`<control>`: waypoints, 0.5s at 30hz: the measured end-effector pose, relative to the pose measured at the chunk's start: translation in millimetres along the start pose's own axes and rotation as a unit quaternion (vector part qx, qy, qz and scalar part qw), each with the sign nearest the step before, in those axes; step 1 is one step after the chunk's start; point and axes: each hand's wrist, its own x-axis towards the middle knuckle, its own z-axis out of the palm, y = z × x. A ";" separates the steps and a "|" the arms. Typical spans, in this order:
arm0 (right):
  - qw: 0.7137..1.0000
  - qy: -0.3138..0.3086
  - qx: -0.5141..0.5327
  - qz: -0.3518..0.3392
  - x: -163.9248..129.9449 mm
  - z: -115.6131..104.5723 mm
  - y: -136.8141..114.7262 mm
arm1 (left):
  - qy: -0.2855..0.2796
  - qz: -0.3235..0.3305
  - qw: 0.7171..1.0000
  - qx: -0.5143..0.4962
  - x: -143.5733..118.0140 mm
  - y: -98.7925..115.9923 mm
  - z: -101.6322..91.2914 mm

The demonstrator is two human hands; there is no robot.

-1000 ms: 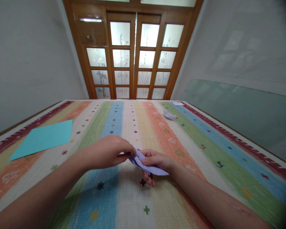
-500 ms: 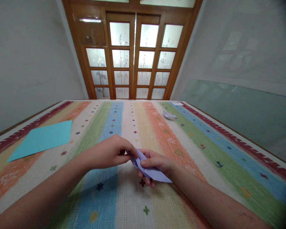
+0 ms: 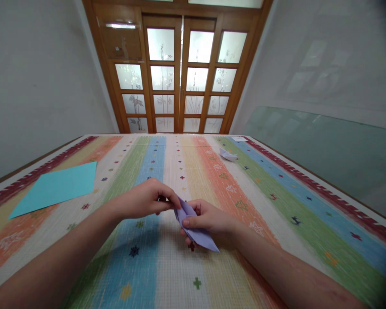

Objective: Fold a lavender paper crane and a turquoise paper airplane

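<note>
A folded piece of purple paper [image 3: 200,238], long and pointed at its near end, is held between my two hands above the striped tablecloth. My right hand [image 3: 209,219] grips its middle, thumb on top and fingers underneath. At the far left end of the paper, my left hand [image 3: 154,197] pinches the edge between thumb and fingers. The folds under the fingers are partly hidden.
A turquoise sheet of paper [image 3: 56,186] lies flat on the left of the striped tablecloth [image 3: 180,279]. Toward the back right sits a small pale folded paper piece [image 3: 228,155], with a white slip [image 3: 239,139] near the far edge.
The purple paper has turned, so its near point has swung left and toward me. Both hands keep hold of it and have shifted slightly.
</note>
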 end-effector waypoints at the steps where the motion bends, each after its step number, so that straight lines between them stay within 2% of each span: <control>1: 1.000 0.005 -0.003 -0.003 0.1 1.1 0.1 | 0.001 -0.015 1.000 -0.018 -0.2 -1.0 -0.2; 7: 1.000 0.023 -0.015 -0.013 -0.6 6.4 -0.2 | -0.001 -0.033 0.997 -0.070 -0.3 -1.2 -0.6; 15: 0.991 0.065 -0.091 -0.068 2.4 4.1 -0.6 | 0.038 -0.073 0.981 -0.178 3.7 -8.5 4.6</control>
